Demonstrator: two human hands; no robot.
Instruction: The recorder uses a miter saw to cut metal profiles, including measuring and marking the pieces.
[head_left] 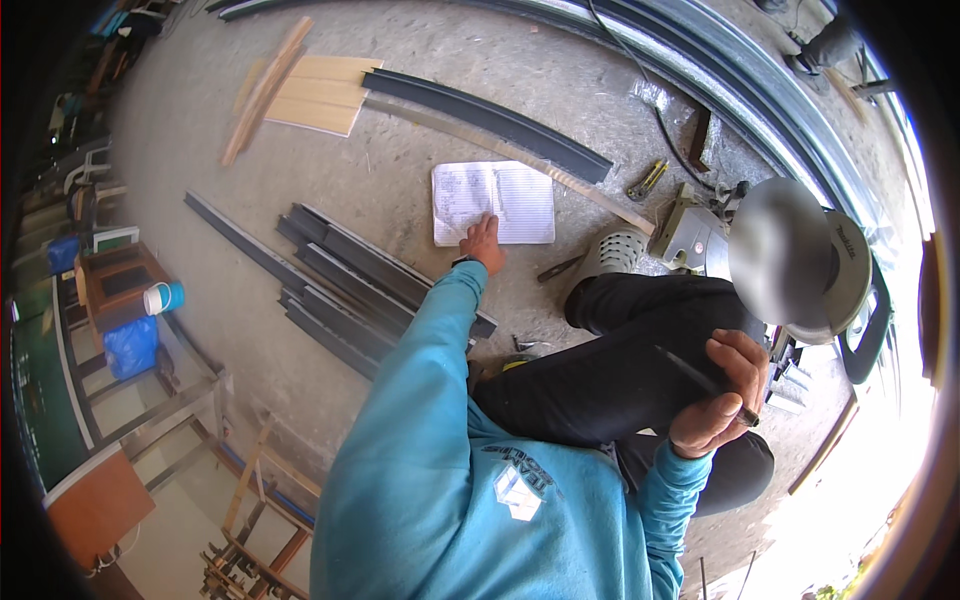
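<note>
My left hand [481,245] touches an open lined notebook [520,200] with handwriting, its fingers extended on the lower edge near the middle fold. My right hand [722,400] is raised above my dark-trousered knee, closed round a thin dark pen-like tool [693,372]. Several dark grey metal profiles [350,268] lie left of and below the notebook, and another long profile [480,115] lies beyond it beside a pale strip [585,190]. My grey perforated clog [615,253] is near the notebook's right corner.
A chop saw [850,285] stands at my right, with a yellow utility knife [647,180] near it. Long metal lengths [690,60] run across the back, where another person's shoe [800,65] shows. Boards [310,90] lie ahead-left; furniture [125,280] and a bucket [164,297] stand left.
</note>
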